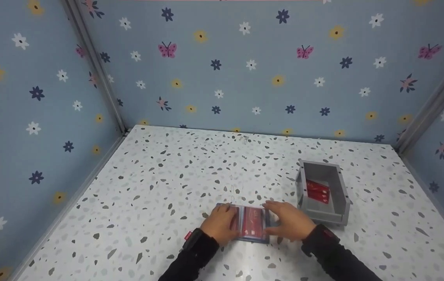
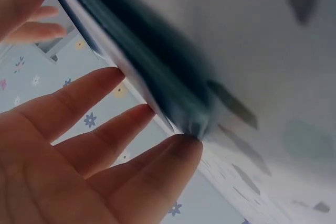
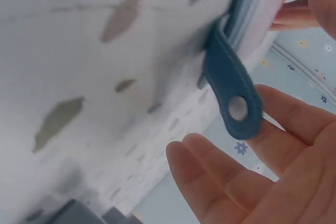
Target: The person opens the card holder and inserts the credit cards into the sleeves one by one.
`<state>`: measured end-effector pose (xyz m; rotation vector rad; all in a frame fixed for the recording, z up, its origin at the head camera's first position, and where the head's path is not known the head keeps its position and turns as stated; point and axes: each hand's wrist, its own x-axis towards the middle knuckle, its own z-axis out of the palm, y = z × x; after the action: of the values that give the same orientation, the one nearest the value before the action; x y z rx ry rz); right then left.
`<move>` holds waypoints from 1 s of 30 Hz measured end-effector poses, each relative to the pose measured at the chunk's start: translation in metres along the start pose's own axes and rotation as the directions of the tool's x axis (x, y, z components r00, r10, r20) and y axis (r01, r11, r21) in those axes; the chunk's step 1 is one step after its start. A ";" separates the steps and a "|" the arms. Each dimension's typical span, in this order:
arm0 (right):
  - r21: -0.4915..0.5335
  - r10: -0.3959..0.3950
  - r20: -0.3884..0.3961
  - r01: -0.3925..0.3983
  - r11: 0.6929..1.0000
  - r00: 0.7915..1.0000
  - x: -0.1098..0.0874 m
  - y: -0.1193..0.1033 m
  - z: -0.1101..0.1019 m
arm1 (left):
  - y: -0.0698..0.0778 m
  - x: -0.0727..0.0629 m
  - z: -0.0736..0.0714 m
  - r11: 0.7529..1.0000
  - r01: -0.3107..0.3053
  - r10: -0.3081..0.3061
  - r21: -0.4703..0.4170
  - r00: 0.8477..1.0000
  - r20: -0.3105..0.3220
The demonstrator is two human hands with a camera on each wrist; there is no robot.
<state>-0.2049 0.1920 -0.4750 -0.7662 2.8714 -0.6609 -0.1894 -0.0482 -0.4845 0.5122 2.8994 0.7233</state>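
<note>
A blue card holder (image 1: pixel 266 239) lies spread on the speckled tabletop, with red cards (image 1: pixel 252 221) showing through its clear sleeves. My left hand (image 1: pixel 219 224) rests over its left part. In the left wrist view, the fingertips (image 2: pixel 189 142) of that hand touch the edge of the holder, fingers extended. At the right edge is my right hand (image 1: pixel 290 221), thumb and fingers spread apart. The right wrist view shows a blue strap (image 3: pixel 231 85) with a metal snap sticking out from the holder, beside the right fingers. The left hand covers part of the holder.
To the right of the hands stands a grey open bin (image 1: pixel 325 216), with several red cards (image 1: pixel 318 191) inside. Blue flowered panels (image 1: pixel 222 74) enclose the white speckled tabletop (image 1: pixel 159 175) at the back and on both sides.
</note>
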 end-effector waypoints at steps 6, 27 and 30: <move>0.008 -0.029 -0.046 0.030 1.000 0.999 -0.002 -0.001 -0.021 | 0.000 0.000 0.001 1.000 -0.011 0.011 0.029 1.000 -0.018; 0.021 0.296 -0.072 -0.295 0.955 0.953 0.005 0.063 -0.109 | 0.000 0.000 0.001 1.000 0.007 -0.007 0.013 1.000 -0.015; -0.001 0.346 -0.041 -0.347 0.938 0.937 0.013 0.073 -0.112 | 0.000 0.000 0.001 1.000 -0.002 0.002 0.015 1.000 -0.017</move>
<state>-0.2718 0.2854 -0.4054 -0.2334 2.9359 -0.6215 -0.1891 -0.0475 -0.4851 0.5132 2.9226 0.7096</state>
